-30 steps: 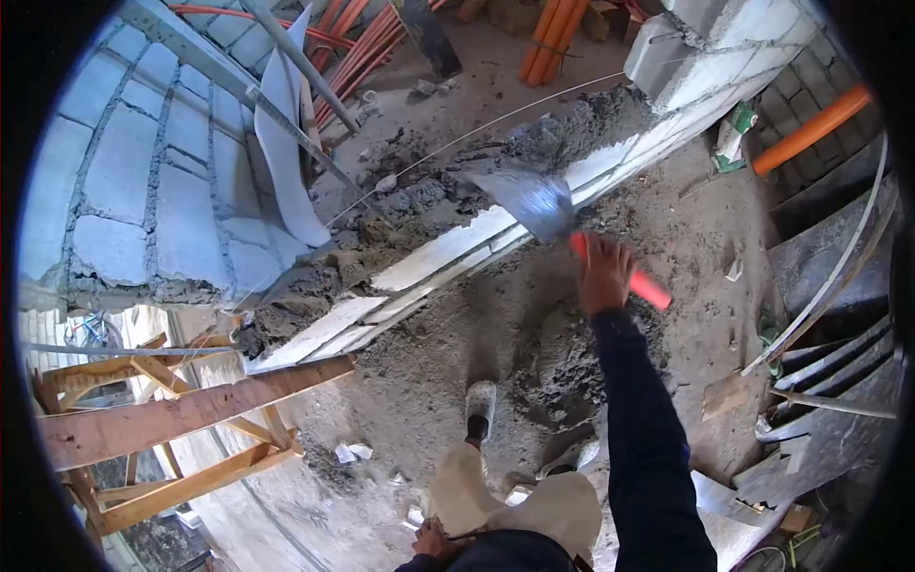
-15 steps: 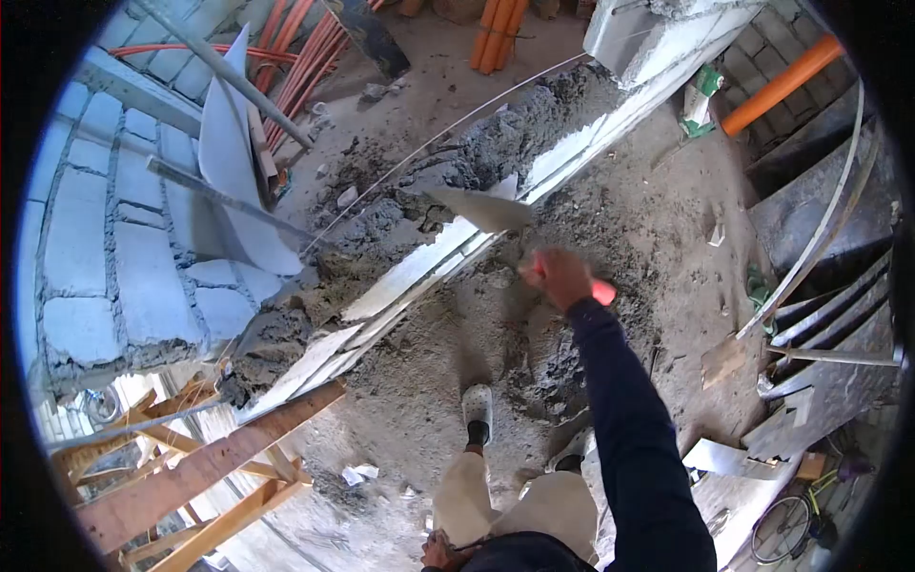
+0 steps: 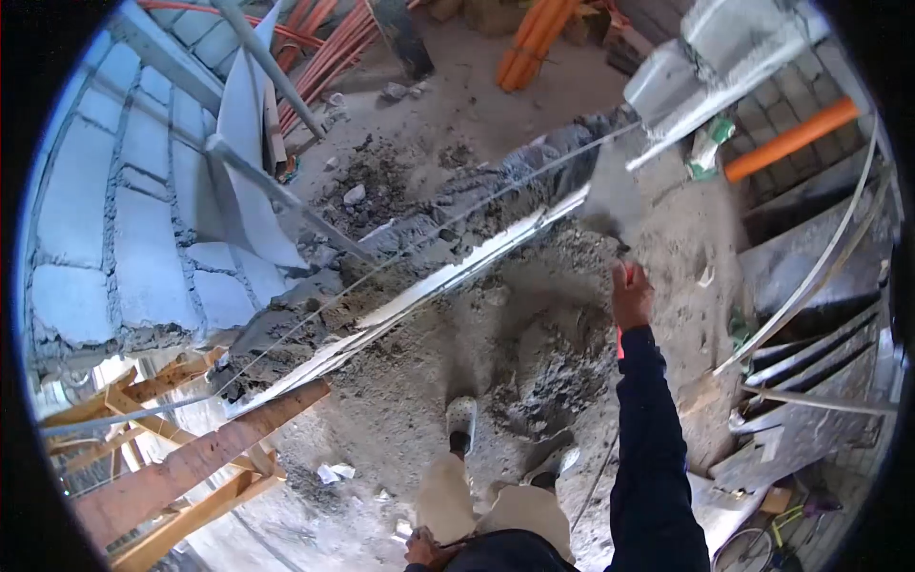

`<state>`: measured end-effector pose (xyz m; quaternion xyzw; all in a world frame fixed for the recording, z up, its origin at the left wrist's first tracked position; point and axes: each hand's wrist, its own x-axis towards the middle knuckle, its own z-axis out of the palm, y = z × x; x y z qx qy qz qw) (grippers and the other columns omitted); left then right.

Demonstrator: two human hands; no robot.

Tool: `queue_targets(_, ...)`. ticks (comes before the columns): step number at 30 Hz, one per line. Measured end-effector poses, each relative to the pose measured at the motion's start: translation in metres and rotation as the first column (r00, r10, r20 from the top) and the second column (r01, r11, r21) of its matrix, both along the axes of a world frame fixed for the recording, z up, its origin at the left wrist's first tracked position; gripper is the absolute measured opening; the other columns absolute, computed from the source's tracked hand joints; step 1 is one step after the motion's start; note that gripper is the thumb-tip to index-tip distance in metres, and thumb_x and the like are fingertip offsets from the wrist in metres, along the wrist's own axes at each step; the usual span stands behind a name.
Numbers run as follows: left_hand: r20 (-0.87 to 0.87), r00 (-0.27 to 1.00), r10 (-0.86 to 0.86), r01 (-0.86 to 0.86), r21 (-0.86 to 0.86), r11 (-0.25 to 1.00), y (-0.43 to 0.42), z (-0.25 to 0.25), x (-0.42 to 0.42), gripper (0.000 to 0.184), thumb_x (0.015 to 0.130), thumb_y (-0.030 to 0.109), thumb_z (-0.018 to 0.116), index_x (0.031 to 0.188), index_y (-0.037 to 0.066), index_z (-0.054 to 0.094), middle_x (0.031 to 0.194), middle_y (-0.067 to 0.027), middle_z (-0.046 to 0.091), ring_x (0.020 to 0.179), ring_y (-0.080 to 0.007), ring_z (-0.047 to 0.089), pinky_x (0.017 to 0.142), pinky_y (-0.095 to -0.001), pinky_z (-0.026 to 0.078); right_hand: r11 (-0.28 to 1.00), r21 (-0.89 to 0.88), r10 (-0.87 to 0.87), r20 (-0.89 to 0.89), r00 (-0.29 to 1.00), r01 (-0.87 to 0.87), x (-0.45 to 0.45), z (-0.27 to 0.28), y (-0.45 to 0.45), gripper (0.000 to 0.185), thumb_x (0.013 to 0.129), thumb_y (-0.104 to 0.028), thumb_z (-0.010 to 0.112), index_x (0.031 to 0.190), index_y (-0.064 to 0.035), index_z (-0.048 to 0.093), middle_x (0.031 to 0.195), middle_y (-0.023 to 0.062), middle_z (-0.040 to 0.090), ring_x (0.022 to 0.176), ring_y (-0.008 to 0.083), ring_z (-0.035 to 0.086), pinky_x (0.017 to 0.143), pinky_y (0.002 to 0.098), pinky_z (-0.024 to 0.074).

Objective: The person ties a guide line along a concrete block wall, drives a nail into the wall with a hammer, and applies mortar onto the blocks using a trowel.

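My right hand is wrapped around the red handle of a trowel, arm stretched forward. The trowel's broad grey blade is blurred and lies over the right end of a long row of wet grey mortar. Along the near side of the mortar runs a pale, flaking strip. A thin string stretches above the row. Down by my thigh, at the bottom edge of the view, my left hand has its fingers curled; whatever they may hold is hidden.
White block walls stand at left and far right, with blocks at the row's end. Nearby are an orange pipe, orange tubes, timber planks, metal sheets and a mortar heap before my feet.
My right hand with the trowel has moved right and slightly forward, from over the row's middle to its right end. The view has shifted a little. My left hand stays by my thigh.
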<state>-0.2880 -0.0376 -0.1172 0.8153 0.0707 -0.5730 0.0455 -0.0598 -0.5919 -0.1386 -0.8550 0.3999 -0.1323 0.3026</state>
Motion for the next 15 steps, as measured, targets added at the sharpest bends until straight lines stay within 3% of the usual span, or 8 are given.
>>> queue_targets(2,-0.011,0.999,0.039,-0.039,-0.018,0.999,-0.010,0.009,0.011,0.107,0.043,0.065,0.073,0.122,0.002,0.040,0.125,-0.0174,0.041,0.112,-0.0354,0.043,0.090,-0.0457,0.041,0.933,-0.339,0.109,-0.055,0.992,-0.122,0.027,0.050,-0.004,0.039,0.080,-0.031,0.057,0.109,-0.0067,0.048,0.086,0.0184,0.056,0.079,0.0348,0.055,0.068,0.0436,0.0442)
queue_targets(5,0.016,0.997,0.077,-0.077,-0.021,0.997,-0.010,0.007,0.015,0.110,0.039,0.066,0.074,0.122,0.001,0.040,0.123,-0.0174,0.043,0.111,-0.0331,0.045,0.090,-0.0443,0.041,0.605,-0.713,0.146,-0.340,0.929,-0.356,0.082,0.103,-0.030,0.042,0.078,-0.019,0.054,0.118,-0.0113,0.042,0.089,0.0164,0.053,0.084,0.0351,0.053,0.070,0.0454,0.0433)
queue_targets(7,0.002,0.995,0.098,-0.098,-0.022,0.995,-0.016,0.019,0.024,0.112,0.039,0.067,0.073,0.122,0.001,0.040,0.123,-0.0178,0.043,0.111,-0.0330,0.045,0.090,-0.0438,0.041,0.445,-0.771,0.040,-0.491,0.870,-0.456,0.131,0.144,-0.028,0.029,0.077,-0.022,0.053,0.104,-0.0113,0.050,0.089,0.0133,0.053,0.087,0.0308,0.051,0.072,0.0445,0.0414)
queue_targets(9,-0.101,0.977,0.187,-0.189,-0.013,0.982,-0.024,0.038,0.049,0.114,0.040,0.069,0.072,0.124,0.000,0.038,0.125,-0.0184,0.040,0.114,-0.0334,0.042,0.091,-0.0426,0.041,0.376,-0.772,-0.040,-0.565,0.824,-0.512,0.173,0.132,-0.052,0.023,0.076,-0.027,0.053,0.094,-0.0134,0.058,0.088,0.0102,0.056,0.092,0.0277,0.050,0.074,0.0434,0.0395)
queue_targets(12,-0.009,0.996,0.084,-0.084,0.006,0.996,-0.012,0.016,0.029,0.115,0.041,0.071,0.070,0.124,-0.002,0.036,0.127,-0.0184,0.037,0.116,-0.0340,0.039,0.091,-0.0445,0.040,0.223,-0.775,-0.101,-0.622,0.776,-0.592,0.209,0.110,-0.040,0.013,0.075,-0.024,0.052,0.082,-0.0173,0.062,0.081,0.0093,0.058,0.089,0.0268,0.051,0.073,0.0431,0.0389)
queue_targets(13,-0.010,0.993,0.114,-0.114,-0.013,0.993,-0.012,0.019,0.032,0.116,0.042,0.071,0.069,0.125,-0.002,0.035,0.127,-0.0184,0.037,0.117,-0.0346,0.038,0.091,-0.0454,0.040,0.233,-0.675,-0.181,-0.738,0.651,-0.700,0.223,0.081,-0.055,0.012,0.076,-0.022,0.050,0.076,-0.0192,0.061,0.075,0.0072,0.058,0.081,0.0250,0.054,0.066,0.0401,0.0391)
queue_targets(15,-0.017,0.985,0.170,-0.170,-0.048,0.984,-0.012,0.029,0.038,0.117,0.043,0.072,0.068,0.126,-0.003,0.033,0.128,-0.0184,0.036,0.118,-0.0356,0.036,0.091,-0.0472,0.039,0.197,-0.739,0.181,-0.618,0.765,-0.644,0.226,0.098,0.004,0.012,0.077,-0.022,0.050,0.077,-0.0205,0.061,0.067,0.0038,0.058,0.075,0.0217,0.055,0.059,0.0361,0.0375)
